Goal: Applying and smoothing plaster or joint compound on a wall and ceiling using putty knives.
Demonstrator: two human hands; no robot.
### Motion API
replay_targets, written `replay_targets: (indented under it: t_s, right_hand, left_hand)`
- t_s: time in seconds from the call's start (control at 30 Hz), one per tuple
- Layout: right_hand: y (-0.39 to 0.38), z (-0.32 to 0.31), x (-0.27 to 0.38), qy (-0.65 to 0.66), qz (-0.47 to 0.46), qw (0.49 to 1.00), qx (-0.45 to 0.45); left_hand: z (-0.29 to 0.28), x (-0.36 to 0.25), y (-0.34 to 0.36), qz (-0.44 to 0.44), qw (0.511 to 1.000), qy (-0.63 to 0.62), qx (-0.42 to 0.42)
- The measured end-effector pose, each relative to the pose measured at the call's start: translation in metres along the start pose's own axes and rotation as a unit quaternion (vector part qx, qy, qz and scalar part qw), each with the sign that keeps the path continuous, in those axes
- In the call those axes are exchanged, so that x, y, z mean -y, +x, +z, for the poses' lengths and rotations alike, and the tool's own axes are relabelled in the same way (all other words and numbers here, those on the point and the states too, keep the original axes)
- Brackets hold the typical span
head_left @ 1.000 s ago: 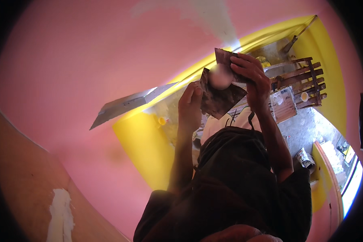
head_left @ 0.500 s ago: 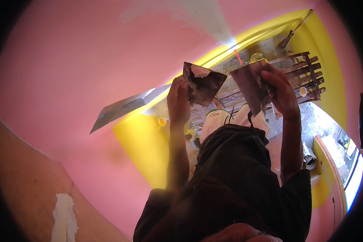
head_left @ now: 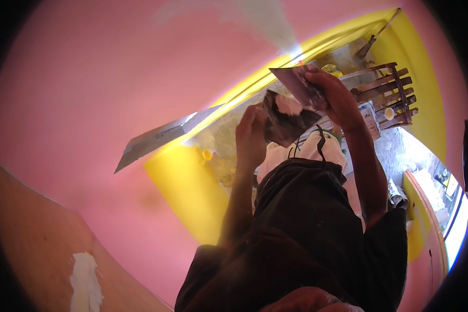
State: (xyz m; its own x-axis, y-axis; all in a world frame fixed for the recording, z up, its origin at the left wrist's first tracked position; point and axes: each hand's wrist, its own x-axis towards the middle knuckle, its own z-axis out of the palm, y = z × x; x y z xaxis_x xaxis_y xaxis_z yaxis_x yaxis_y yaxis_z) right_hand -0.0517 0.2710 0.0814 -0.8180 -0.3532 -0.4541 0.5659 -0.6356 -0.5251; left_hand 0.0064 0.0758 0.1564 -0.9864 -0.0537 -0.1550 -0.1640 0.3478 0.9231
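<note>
My left hand is closed around the edge of a thin, dark, square putty blade. A lump of pale putty lies on its upper face. My right hand grips a second putty blade, dark and flat, which is tilted just above the first one. The two blades overlap in view near the putty, and whether they touch I cannot tell. Both are held out in front of my body, over my light-coloured lower legs.
Ahead rises a pink wall with a yellow lower band and a pale patch. Below me is a slatted wooden platform with a whitish cup. A yellow cup stands lower left. White filler marks an orange-brown surface.
My right hand has moved left and up, bringing its blade over the other one. My left hand has shifted right and slightly down with the putty-bearing blade.
</note>
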Motion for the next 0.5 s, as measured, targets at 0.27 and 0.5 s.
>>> replay_targets:
  t_s: [0.27, 0.5]
  right_hand:
    - [0.036, -0.072, -0.031, 0.004, -0.120, 0.988, -0.093]
    - [-0.020, -0.078, -0.024, 0.131, -0.146, 0.973, -0.122]
  left_hand:
    - [-0.013, 0.013, 0.006, -0.040, 0.999, -0.029, 0.007]
    - [-0.031, 0.030, 0.010, -0.130, 0.984, -0.121, 0.009]
